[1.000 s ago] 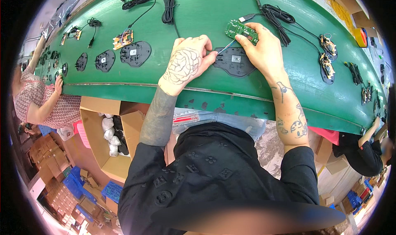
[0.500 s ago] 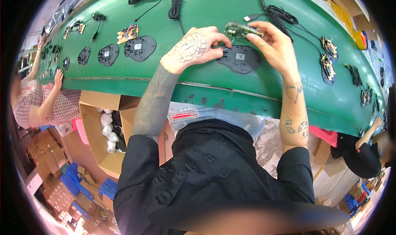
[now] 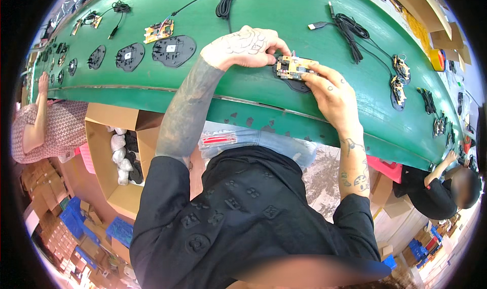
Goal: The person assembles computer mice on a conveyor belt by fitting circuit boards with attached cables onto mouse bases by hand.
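Note:
A tan circuit board (image 3: 303,66) with black and pale components lies face up over a black mouse base plate (image 3: 293,85). Most of the plate is hidden beneath it. My right hand (image 3: 332,91) grips the board's right end, thumb at the near edge and fingers on top. At the board's left end, my left hand (image 3: 248,48) has thumb and index finger closed together. What sits in that pinch is hidden. Short coloured wires (image 3: 293,53) stick up at the board's far edge, beside the left fingertips.
Black base plates (image 3: 174,51) line the green bench (image 3: 243,81) to the left, with another circuit board (image 3: 159,31) behind them. Coiled black cables (image 3: 350,28) lie at the back; boards on plates (image 3: 398,91) sit right. An open carton (image 3: 114,187) stands below. Co-workers work at both ends.
The circuit board, tilted up with its green side showing before, now lies tan side up over the base plate. My right hand came down with it; my left hand stayed close by.

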`<action>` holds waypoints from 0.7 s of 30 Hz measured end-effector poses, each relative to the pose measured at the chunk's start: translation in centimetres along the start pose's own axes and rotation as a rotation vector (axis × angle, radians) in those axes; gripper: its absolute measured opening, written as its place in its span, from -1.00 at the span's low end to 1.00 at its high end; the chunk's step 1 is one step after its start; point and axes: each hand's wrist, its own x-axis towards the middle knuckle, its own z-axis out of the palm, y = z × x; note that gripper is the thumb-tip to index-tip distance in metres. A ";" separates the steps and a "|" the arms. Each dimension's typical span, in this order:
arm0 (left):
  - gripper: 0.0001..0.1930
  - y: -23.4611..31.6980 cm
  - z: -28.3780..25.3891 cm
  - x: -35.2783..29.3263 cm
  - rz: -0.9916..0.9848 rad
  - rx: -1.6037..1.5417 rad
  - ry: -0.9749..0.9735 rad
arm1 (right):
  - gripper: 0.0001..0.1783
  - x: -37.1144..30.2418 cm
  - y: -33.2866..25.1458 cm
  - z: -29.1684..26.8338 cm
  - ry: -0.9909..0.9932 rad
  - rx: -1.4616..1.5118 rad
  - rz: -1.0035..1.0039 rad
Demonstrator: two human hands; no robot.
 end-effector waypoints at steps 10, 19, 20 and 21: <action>-0.65 0.6 2.9 -2.7 0.143 0.200 0.387 | -0.73 0.0 0.5 -0.2 -0.059 -0.110 -0.066; -0.63 3.7 4.5 -4.2 0.060 0.411 0.463 | -0.70 0.2 0.9 -0.4 -0.048 -0.177 -0.151; -0.63 3.6 4.6 -4.1 0.062 0.405 0.461 | -0.71 0.2 0.8 -0.4 -0.047 -0.176 -0.155; -0.62 3.6 4.7 -4.0 0.063 0.411 0.466 | -0.71 0.2 0.7 -0.3 -0.051 -0.178 -0.150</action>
